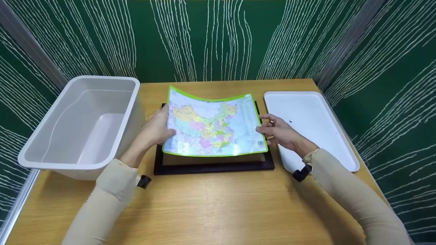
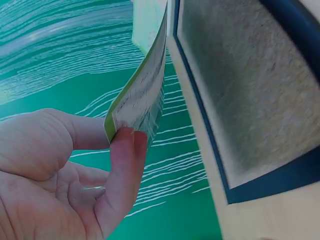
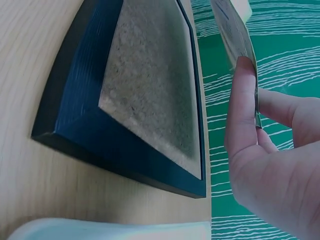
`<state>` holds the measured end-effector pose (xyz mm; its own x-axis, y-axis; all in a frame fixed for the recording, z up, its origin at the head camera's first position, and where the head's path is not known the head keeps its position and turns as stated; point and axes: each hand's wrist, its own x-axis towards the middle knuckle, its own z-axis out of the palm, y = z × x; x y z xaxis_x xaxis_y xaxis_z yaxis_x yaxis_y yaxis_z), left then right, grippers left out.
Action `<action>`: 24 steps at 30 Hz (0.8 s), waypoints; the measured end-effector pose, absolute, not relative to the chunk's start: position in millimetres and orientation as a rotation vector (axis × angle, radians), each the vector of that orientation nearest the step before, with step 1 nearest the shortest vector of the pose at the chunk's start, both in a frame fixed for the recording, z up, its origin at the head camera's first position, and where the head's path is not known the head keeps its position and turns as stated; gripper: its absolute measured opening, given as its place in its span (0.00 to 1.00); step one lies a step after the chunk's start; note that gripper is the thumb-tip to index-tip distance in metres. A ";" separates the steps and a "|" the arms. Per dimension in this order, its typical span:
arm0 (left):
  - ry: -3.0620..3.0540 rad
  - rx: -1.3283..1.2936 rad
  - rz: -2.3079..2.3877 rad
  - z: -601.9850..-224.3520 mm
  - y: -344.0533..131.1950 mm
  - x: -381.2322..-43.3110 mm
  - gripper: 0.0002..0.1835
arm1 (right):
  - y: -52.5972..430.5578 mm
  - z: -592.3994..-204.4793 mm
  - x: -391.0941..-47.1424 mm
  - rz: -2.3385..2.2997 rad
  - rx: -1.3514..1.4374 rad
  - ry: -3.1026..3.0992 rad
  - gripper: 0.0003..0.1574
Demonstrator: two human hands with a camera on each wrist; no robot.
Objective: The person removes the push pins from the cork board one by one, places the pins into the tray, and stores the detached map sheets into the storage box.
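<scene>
Between both hands hangs a thin, glossy map sheet (image 1: 204, 126) with a bright green border, bowed in the middle. My left hand (image 1: 156, 127) pinches its left edge, thumb on the printed face and fingers behind, as the left wrist view also shows on the sheet's edge (image 2: 132, 107). At the opposite edge my right hand (image 1: 281, 132) pinches the sheet between thumb and fingers. Below the map lies a dark frame (image 1: 214, 168) on the table, with a brown, rough-textured board (image 3: 150, 75) inside it. In the head view the map hides most of that board.
A deep, pale grey plastic tub (image 1: 76, 166) stands on the left of the wooden table (image 1: 211, 207). To the right lies a shallow white tray (image 1: 306, 112) with a small dark spot on it. Green walls (image 1: 218, 41) with white wavy lines close in the table's back and sides.
</scene>
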<state>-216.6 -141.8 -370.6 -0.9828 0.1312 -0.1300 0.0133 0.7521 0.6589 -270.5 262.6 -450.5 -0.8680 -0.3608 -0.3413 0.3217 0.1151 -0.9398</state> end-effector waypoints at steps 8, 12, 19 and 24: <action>2.706 0.137 0.921 -333.3 -155.4 -213.0 0.50 | 245.4 -439.7 -261.0 -1.812 -0.076 1.873 0.39; 2.611 0.217 0.923 -312.0 -167.9 -213.5 0.46 | 233.2 -435.7 -254.8 -1.830 -0.081 1.807 0.41; 2.615 0.228 0.829 -277.0 -191.1 -215.0 0.45 | 212.8 -422.8 -247.0 -1.901 -0.084 1.706 0.39; 2.601 0.178 0.756 -257.4 -210.6 -217.0 0.46 | 192.2 -413.0 -244.9 -1.986 -0.111 1.610 0.38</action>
<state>-217.0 -210.6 -257.4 -0.9018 0.2354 -0.3625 0.0043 0.8436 0.5370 -244.9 192.2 -413.0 -0.8317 -0.4769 -0.2845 0.3770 -0.1088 -0.9198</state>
